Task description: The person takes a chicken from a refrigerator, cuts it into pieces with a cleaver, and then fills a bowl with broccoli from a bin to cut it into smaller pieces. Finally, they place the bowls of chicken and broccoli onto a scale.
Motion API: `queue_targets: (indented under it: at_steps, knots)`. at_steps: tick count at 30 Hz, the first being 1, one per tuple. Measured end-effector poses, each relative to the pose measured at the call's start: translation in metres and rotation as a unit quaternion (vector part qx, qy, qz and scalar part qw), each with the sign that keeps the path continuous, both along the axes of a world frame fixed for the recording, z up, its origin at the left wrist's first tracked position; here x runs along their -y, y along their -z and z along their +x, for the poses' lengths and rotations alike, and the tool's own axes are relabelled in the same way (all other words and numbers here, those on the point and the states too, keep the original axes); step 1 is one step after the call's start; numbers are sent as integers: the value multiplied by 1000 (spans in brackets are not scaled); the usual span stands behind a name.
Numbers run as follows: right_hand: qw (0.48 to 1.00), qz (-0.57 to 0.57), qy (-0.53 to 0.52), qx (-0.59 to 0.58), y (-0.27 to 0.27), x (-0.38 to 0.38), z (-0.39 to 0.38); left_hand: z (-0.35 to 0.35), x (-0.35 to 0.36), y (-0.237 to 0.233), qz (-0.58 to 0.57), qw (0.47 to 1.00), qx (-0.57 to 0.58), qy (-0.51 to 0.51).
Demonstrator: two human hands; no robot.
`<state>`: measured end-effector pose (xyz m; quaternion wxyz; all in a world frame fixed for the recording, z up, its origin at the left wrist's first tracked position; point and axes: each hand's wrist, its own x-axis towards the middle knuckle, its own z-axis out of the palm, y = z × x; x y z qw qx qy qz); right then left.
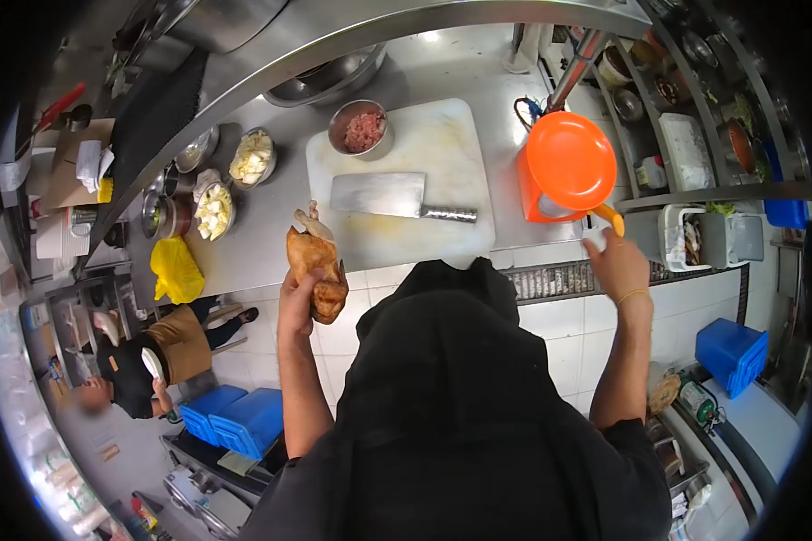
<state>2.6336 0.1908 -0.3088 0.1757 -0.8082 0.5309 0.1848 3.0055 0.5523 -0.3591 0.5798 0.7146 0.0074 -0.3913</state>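
My left hand (296, 305) is closed around a browned roast chicken (316, 270), its pale leg end pointing up, at the front edge of the steel counter. Right of it, a cleaver (379, 194) lies flat on a white cutting board (456, 135). A metal bowl of chopped pink meat (363, 132) sits on the board's back left corner. My right hand (620, 264) is raised at the counter's right end, fingers bent, beside an orange scale (570, 162) with a round pan. A curved yellow-orange piece (610, 219) and something white show at its fingertips; I cannot make out what it grips.
Left on the counter are bowls of pale chopped pieces (253, 158) and a yellow plastic bag (177, 270). A steel shelf edge (406, 24) runs overhead. Another person (140, 365) stands at far left near blue bins (246, 422). Shelves (686, 99) line the right.
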Motion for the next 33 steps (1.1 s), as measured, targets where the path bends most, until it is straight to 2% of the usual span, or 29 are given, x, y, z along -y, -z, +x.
queue_targets:
  at_steps: [3, 4, 6, 8, 11, 13, 14, 17, 20, 22, 24, 25, 27, 30, 33]
  knots:
    - [990, 30, -114, 72, 24, -45, 34, 15, -2, -9, 15, 999, 35, 30]
    - [977, 51, -135, 156, 39, -61, 55, 20, -1, -12, 20, 997, 53, 47]
    - [922, -15, -198, 333, 94, -85, 107, 36, 1, -13, 30, 991, 89, 93]
    - [905, -129, -275, 297, 101, -101, 161, 54, 13, -19, 71, 970, 161, 169]
    - [909, -226, -287, 200, 131, -114, 214, 86, 36, -26, 136, 901, 295, 287]
    - [913, -199, -293, 202, 139, -116, 231, 107, 48, -27, 168, 848, 351, 360]
    - [915, -186, -298, 198, 141, -118, 234, 116, 54, -28, 171, 841, 341, 385]
    - [907, -223, -298, 200, 140, -127, 225, 145, 56, -14, 78, 894, 180, 404]
    - [933, -163, -250, 201, 130, -149, 188, 158, 58, -3, 5, 909, 29, 415]
    - [963, -125, -170, 167, 97, -169, 155, 161, 70, -3, 13, 876, 38, 480]
    - [972, -139, -41, 184, 82, -190, 127, 160, 89, 12, -2, 848, 68, 525]
    - [982, -85, 33, 165, 59, -200, 121, 155, 102, 2, 30, 818, 162, 551]
    - [969, -53, 156, 184, 63, -212, 100, 132, 131, -31, 89, 725, 346, 589]
    - [915, -71, 245, 312, 72, -222, 88, 87, 153, -25, 69, 607, 630, 479]
    - [886, -52, 308, 344, 87, -224, 88, 57, 152, 4, -4, 538, 711, 452]
